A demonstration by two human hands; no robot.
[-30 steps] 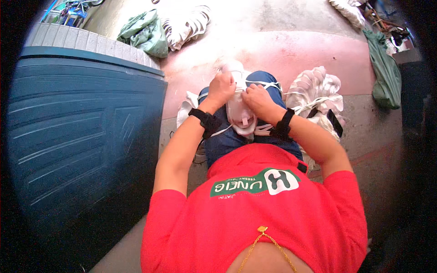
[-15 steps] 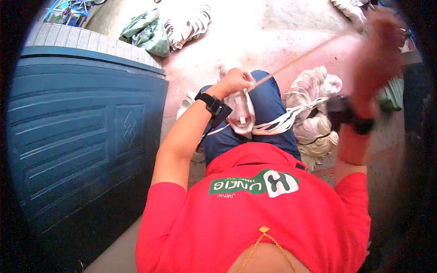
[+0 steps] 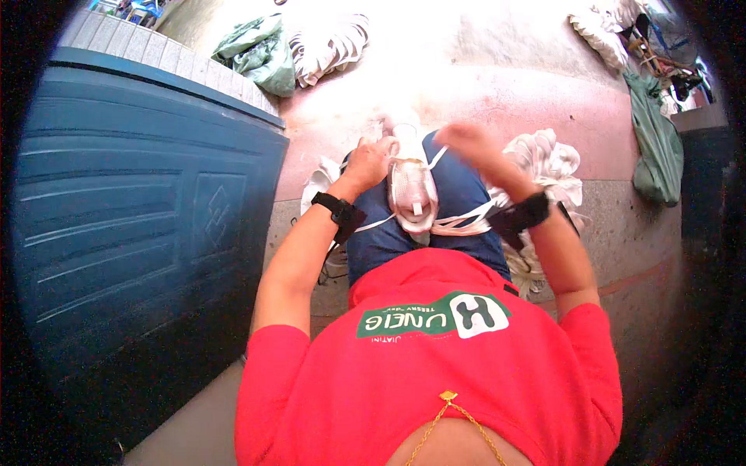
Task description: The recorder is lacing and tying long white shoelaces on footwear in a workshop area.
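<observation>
A pale pink and white shoe upper [image 3: 413, 190] rests on my lap, between the thighs of my blue jeans. At its far left side my left hand [image 3: 368, 165] is closed in a pinch, with what looks like a lace end at the fingertips. My right hand [image 3: 474, 149], slightly blurred, is closed on a white shoelace [image 3: 437, 158] that runs down to the upper's far right side. A bundle of loose white laces [image 3: 465, 224] lies across my right thigh, below my right wrist.
Stacked white shoe uppers [image 3: 546, 159] lie beyond my right knee, and more white pieces [image 3: 317, 182] sit left of my left knee. A blue panelled door [image 3: 148, 210] stands at the left. Green sacks [image 3: 657, 144] and other uppers [image 3: 330, 48] lie on the floor farther off.
My right hand has come down from the far upper right to beside the shoe upper, and the stretched lace is now short. My left hand has shifted slightly left.
</observation>
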